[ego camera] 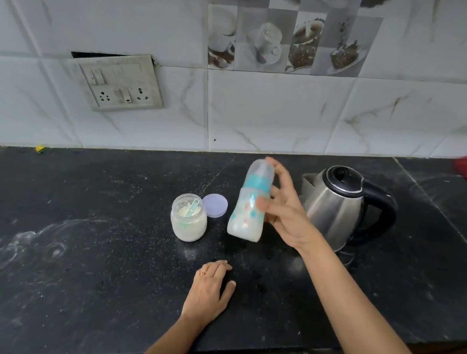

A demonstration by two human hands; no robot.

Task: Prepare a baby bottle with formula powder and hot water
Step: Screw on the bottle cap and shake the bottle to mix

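Soft, even, cool light here, fairly dim. The baby bottle (249,206) is smeared with motion blur. Pale sheen streaks the steel kettle (332,209); faint shadows sit on the dark worktop (65,242). Tile lines of the wall (266,112) bow at the wide-angle edges.

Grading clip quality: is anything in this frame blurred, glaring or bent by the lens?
Head view: the baby bottle in the right hand looks motion-smeared, while the jar and kettle are fairly sharp; head view, edges: tile lines on the wall bow from the wide lens; head view overall: dim, even light, soft sheen on the kettle.
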